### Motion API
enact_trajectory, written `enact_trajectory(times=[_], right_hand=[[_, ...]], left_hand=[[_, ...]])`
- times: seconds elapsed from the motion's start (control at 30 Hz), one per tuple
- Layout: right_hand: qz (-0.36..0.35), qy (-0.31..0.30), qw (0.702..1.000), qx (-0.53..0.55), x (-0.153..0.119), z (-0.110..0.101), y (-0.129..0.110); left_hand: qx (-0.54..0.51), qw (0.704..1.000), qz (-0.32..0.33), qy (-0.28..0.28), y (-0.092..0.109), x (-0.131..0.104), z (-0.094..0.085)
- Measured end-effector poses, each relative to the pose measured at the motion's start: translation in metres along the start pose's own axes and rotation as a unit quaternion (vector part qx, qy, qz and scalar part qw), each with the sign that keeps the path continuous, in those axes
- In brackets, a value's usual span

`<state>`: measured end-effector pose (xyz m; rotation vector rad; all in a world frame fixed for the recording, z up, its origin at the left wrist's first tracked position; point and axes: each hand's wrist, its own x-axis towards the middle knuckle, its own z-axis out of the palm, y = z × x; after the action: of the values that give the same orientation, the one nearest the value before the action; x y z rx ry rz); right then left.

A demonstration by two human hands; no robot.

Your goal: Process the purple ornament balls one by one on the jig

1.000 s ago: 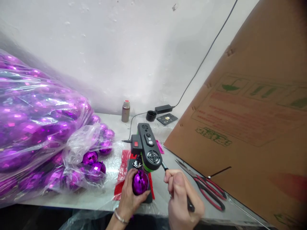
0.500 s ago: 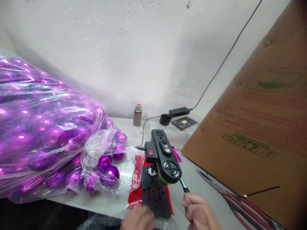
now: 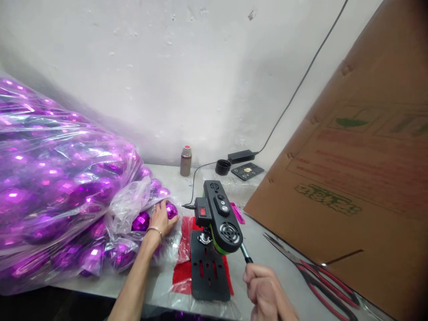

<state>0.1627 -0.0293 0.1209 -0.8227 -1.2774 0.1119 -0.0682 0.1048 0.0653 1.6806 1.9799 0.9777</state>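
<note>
From my remote view, I note a cardboard box [image 3: 341, 151] filling the right of the frame. At left, a clear bag [image 3: 67, 178] of purple balls [image 3: 92, 258] rests on the desk [image 3: 256, 236]. At lower centre stands a black-and-green device [image 3: 222, 214]; my right grip [image 3: 265, 287] is closed round its lever [image 3: 247, 254]. Left of centre, my left grip [image 3: 161, 219] curves around one purple ball [image 3: 171, 210]; how tightly, I cannot tell.
</note>
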Motion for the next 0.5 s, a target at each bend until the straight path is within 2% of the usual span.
enact_trajectory(times=[0.07, 0.13, 0.2, 0.23, 0.27, 0.3, 0.33, 0.37, 0.5], right_hand=[[0.026, -0.001, 1.0, 0.007, 0.004, 0.0, -0.004], [0.059, -0.005, 0.998, 0.016, 0.011, 0.002, -0.011], [0.081, -0.011, 0.997, 0.017, 0.019, 0.004, -0.017], [0.085, -0.013, 0.996, 0.014, 0.023, 0.004, -0.02], [0.086, -0.015, 0.996, 0.01, 0.027, 0.005, -0.023], [0.087, -0.018, 0.996, 0.006, 0.03, 0.006, -0.025], [0.083, -0.022, 0.996, 0.003, 0.033, 0.006, -0.027], [0.083, -0.028, 0.996, -0.001, 0.034, 0.005, -0.028], [0.071, -0.04, 0.997, -0.008, 0.034, 0.003, -0.028]], left_hand=[[-0.081, 0.996, -0.013, -0.016, 0.006, -0.019, -0.006], [-0.244, 0.967, -0.06, -0.047, 0.014, -0.042, -0.01], [-0.431, 0.886, -0.137, -0.101, 0.022, -0.069, -0.009], [-0.493, 0.843, -0.174, -0.127, 0.024, -0.082, -0.006], [-0.525, 0.813, -0.204, -0.145, 0.025, -0.095, -0.001], [-0.538, 0.798, -0.226, -0.151, 0.024, -0.106, 0.005], [-0.534, 0.798, -0.238, -0.144, 0.023, -0.116, 0.013], [-0.518, 0.811, -0.237, -0.131, 0.02, -0.124, 0.022], [-0.4, 0.901, -0.142, -0.088, 0.01, -0.14, 0.05]])
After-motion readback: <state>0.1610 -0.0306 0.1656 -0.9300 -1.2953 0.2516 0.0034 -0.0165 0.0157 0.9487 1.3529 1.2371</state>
